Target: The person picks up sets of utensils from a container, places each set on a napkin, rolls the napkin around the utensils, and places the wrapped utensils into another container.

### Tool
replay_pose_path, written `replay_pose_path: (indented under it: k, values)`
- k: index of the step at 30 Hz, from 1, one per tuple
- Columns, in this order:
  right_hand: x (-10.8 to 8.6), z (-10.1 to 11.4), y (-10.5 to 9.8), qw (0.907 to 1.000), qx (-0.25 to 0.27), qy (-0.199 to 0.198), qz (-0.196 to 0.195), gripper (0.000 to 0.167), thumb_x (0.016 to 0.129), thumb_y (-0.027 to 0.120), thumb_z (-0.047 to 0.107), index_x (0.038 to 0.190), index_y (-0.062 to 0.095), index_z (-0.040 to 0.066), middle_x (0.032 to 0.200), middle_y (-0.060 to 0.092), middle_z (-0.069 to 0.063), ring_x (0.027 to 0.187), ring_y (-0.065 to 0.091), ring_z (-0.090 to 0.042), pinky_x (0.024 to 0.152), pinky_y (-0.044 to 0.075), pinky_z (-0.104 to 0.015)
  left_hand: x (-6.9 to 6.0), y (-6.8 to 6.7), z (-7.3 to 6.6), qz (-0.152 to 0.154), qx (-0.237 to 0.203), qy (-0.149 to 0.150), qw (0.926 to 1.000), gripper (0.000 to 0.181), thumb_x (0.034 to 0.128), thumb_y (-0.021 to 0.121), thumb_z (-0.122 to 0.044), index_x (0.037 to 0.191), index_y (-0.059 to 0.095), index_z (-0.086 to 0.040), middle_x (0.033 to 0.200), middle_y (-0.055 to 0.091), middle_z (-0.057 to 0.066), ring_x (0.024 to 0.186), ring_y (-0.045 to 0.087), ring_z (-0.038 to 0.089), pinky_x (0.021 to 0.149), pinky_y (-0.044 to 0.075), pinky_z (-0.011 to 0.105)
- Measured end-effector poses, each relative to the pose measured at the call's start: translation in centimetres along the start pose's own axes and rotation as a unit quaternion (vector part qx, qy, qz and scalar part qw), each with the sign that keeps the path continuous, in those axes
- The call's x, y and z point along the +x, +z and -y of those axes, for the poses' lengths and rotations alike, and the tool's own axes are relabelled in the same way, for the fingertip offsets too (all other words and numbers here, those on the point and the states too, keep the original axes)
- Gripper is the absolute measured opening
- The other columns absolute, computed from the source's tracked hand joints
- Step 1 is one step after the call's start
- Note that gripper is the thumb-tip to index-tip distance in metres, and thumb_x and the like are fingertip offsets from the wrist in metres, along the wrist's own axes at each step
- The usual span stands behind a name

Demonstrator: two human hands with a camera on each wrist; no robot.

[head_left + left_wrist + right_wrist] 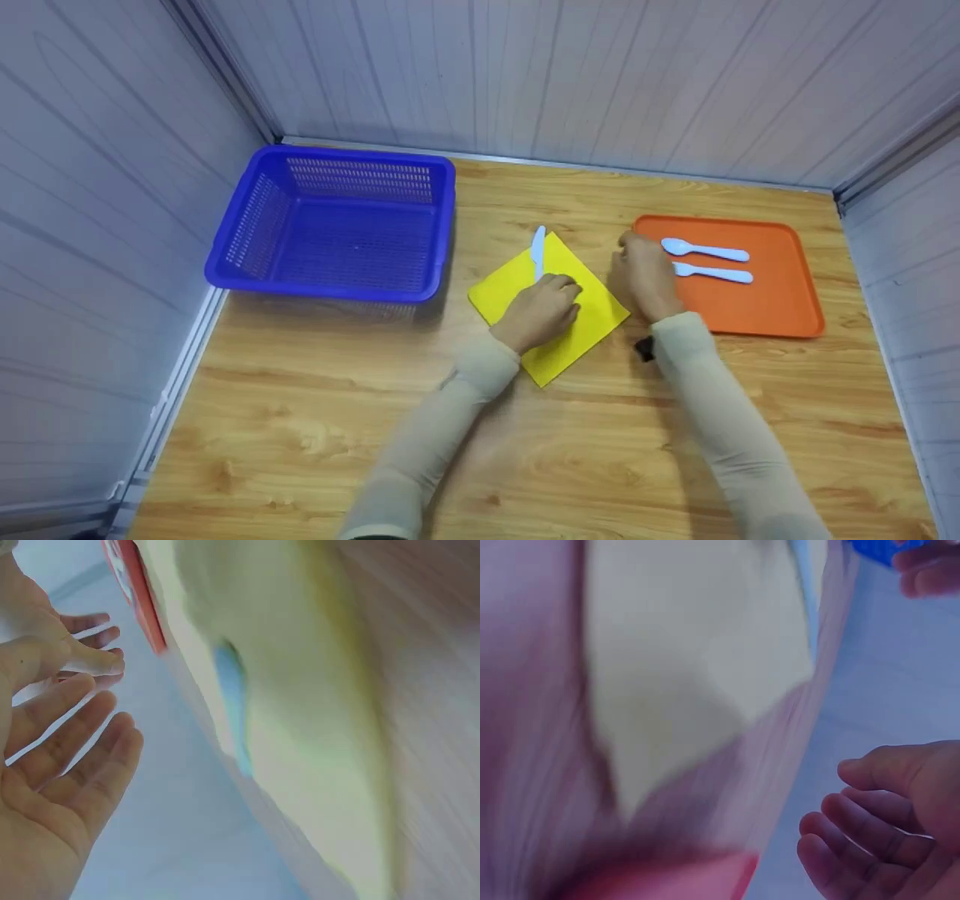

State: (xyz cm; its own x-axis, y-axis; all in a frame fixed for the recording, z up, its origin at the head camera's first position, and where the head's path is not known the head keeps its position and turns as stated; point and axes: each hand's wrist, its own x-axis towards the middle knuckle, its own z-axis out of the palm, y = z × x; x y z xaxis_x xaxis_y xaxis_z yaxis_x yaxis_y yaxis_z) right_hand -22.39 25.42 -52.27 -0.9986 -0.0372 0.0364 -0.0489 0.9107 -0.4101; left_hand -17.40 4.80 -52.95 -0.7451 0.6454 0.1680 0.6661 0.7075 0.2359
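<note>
A yellow cloth (577, 322) lies as a diamond on the table, with a light blue knife (538, 251) across its upper part. Over the cloth is my left hand (538, 311), its fingers relaxed near the knife's lower end; in the left wrist view the left hand (67, 757) holds nothing and the knife (234, 709) lies apart from it. Between the cloth and the orange tray's left edge hovers my right hand (646, 276); the right wrist view shows this hand (885, 817) empty, fingers loosely bent.
An orange tray (780, 300) at the right holds a light blue spoon (705, 250) and a light blue fork (712, 272), whose left end is near my right hand. A blue basket (442, 225) stands at the back left. Pale panels (525, 75) enclose the table (300, 420).
</note>
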Motion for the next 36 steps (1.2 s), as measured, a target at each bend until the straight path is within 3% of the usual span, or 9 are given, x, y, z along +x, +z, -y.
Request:
replay_pose_path:
  k: [4,7,13,18,24,36]
  values:
    - [-0.3,-3.9,-1.8,0.9984,-0.029,-0.039,-0.028,0.022,0.097,0.060,0.006,0.114,0.063,-0.007,0.104,0.064,-0.025,0.091,0.064,-0.040,0.073,0.054,-0.054,1.9,0.9,-2.2,0.024,0.017,0.026,0.9992,0.032,0.1003,0.058,-0.026,0.126,0.067,-0.008,0.128,0.062,0.007,0.117,0.059,0.023,0.088,0.055,0.030]
    - [-0.5,-6.4,-3.0,0.9978,-0.036,-0.045,-0.031,0.023,0.097,0.062,0.007,0.115,0.063,-0.007,0.106,0.063,-0.026,0.093,0.063,-0.041,0.075,0.054,-0.054,3.1,1.6,-3.8,0.050,0.026,0.042,0.9975,0.035,0.1006,0.057,-0.028,0.129,0.064,-0.007,0.131,0.059,0.009,0.119,0.057,0.024,0.087,0.055,0.031]
    - [-0.5,-10.1,-4.8,0.9989,-0.036,-0.026,0.010,0.024,0.097,0.062,0.006,0.117,0.061,-0.007,0.113,0.060,-0.028,0.101,0.059,-0.045,0.081,0.051,-0.059,5.0,3.0,-6.3,0.103,0.031,0.061,0.9923,0.036,0.1026,0.050,-0.025,0.131,0.062,-0.008,0.133,0.056,0.009,0.121,0.052,0.022,0.089,0.054,0.029]
    - [-0.7,-12.3,-4.8,0.9969,-0.056,-0.019,0.051,0.023,0.097,0.062,0.005,0.116,0.064,-0.007,0.114,0.059,-0.029,0.105,0.057,-0.047,0.084,0.050,-0.059,5.7,4.3,-8.0,0.137,0.026,0.083,0.9867,0.040,0.1046,0.046,-0.025,0.140,0.057,-0.009,0.142,0.051,0.008,0.128,0.049,0.020,0.095,0.050,0.026]
    - [-0.9,-13.8,-4.0,0.9937,-0.078,-0.019,0.078,0.019,0.095,0.062,-0.001,0.112,0.068,-0.007,0.109,0.062,-0.028,0.104,0.058,-0.045,0.087,0.048,-0.059,5.9,5.6,-8.9,0.156,0.032,0.091,0.9829,0.040,0.1043,0.046,-0.022,0.141,0.056,-0.009,0.142,0.052,0.006,0.130,0.048,0.019,0.100,0.046,0.024]
    - [-1.6,-15.0,-3.9,0.9942,-0.092,-0.031,0.046,0.016,0.095,0.063,-0.001,0.109,0.070,-0.005,0.104,0.065,-0.027,0.100,0.060,-0.045,0.087,0.048,-0.060,6.3,6.3,-9.6,0.159,0.034,0.095,0.9821,0.040,0.1036,0.047,-0.021,0.141,0.056,-0.010,0.143,0.053,0.004,0.135,0.045,0.018,0.107,0.040,0.026]
